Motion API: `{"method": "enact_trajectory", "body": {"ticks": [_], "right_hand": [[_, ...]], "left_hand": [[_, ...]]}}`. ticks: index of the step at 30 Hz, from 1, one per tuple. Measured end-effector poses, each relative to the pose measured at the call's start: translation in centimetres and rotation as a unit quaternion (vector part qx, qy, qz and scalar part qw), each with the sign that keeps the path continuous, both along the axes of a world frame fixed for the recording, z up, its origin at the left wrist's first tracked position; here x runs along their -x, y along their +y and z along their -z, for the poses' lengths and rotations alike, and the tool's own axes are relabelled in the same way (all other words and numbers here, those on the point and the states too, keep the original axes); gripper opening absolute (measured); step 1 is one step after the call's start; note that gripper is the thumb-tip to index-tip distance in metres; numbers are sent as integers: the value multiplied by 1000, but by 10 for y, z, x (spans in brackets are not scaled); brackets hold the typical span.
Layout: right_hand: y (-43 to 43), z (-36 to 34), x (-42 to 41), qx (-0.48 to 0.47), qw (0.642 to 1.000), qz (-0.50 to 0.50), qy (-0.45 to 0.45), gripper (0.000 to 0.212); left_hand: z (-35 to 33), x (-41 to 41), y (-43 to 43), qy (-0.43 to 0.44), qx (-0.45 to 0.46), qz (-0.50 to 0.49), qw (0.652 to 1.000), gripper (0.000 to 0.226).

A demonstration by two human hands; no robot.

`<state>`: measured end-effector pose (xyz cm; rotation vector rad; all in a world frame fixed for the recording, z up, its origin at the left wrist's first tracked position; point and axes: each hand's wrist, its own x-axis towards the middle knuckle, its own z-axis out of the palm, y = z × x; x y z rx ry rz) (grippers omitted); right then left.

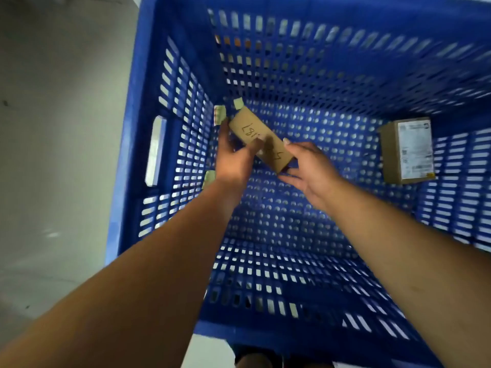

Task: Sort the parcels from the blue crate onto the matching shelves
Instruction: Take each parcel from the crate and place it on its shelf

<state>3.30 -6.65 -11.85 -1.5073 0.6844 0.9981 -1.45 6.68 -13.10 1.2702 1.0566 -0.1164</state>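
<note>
I look straight down into a deep blue perforated crate [170,83]. Near its far left corner a small brown cardboard parcel [247,126] with handwritten marks is held above the floor of the crate. My left hand [233,160] grips the parcel's left side, thumb across its top. My right hand [310,171] is at the parcel's right end, with the fingers spread and touching its lower corner. A second brown parcel [406,150] with a white printed label lies against the right wall of the crate.
Small pale paper scraps [220,114] cling to the crate's left wall and far corner. A handle slot [156,150] opens in the left wall. Grey floor [58,128] lies to the left of the crate.
</note>
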Motion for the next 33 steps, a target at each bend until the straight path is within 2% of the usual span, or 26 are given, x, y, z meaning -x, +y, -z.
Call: {"method": "enact_trajectory", "body": {"ticks": [5,8,10,13,15,18,20,23,25,26,28,31,33], "right_hand": [[8,-123,37,-51,993,106,32,34],[8,-200,54,-93,986,131,44,36],[6,-254,58,-88,991,89,46,37],[0,-332,48,24,999,-34,-10,36],[-3,-392,31,60,993,-51,-87,56],[-7,-492,5,5,985,-16,-171,67],[-12,-557,-8,-56,981,-13,-187,59],[-14,-640,-15,-151,969,-16,-197,30],[-13,-686,-10,-168,959,-25,-226,31],[-11,-707,-8,-165,953,-21,-253,41],[-10,-749,-4,-156,940,5,-304,52],[-15,-811,1,-161,918,30,-362,47],[-21,-849,5,-167,906,42,-387,57]], "left_hand": [[-112,28,-21,-43,-5,-15,999,110],[-187,43,-26,-57,-36,23,997,105],[-243,51,-21,-62,-55,50,995,95],[-330,55,-6,-64,-118,126,983,75],[-397,52,7,-78,-161,194,964,73],[-505,42,32,-114,-215,275,930,78],[-573,34,49,-138,-238,311,910,79],[-667,21,67,-158,-283,367,872,86],[-721,18,71,-170,-337,408,832,90],[-746,17,72,-179,-362,414,816,91],[-792,19,71,-211,-385,392,808,92],[-847,28,65,-292,-398,322,808,84],[-875,33,57,-336,-369,255,828,80]]}}
